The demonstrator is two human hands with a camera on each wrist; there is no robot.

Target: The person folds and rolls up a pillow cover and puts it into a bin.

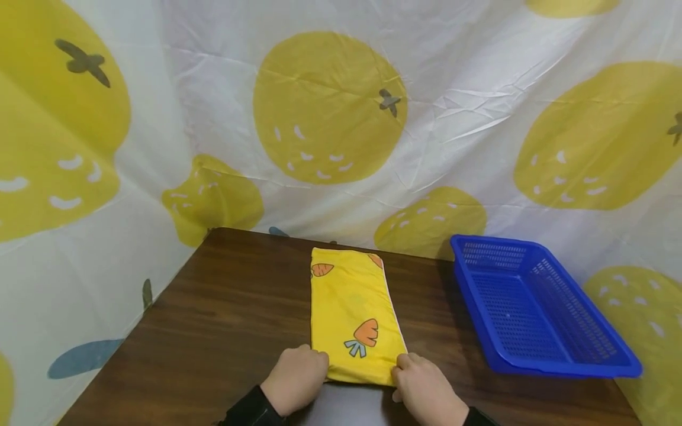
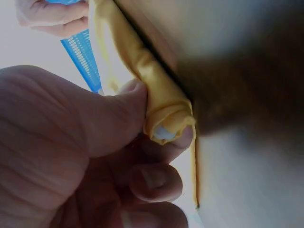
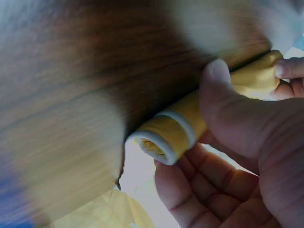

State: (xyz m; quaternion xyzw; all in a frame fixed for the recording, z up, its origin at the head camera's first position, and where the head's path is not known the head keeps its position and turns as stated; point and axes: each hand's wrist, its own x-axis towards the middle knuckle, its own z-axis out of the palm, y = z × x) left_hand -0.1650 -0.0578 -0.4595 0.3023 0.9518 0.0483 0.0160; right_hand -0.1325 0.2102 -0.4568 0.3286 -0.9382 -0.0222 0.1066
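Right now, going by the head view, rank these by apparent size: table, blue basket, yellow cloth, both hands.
1. Table
2. Blue basket
3. Yellow cloth
4. Left hand and right hand: too alike to rank

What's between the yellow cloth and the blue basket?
Head view: bare wooden tabletop along most of the stretch from yellow cloth to blue basket; at the near end, the right hand, gripping the cloth's corner, sits partly between.

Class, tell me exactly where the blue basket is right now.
In the head view, the blue basket sits on the right side of the wooden table, right of the yellow cloth and the right hand.
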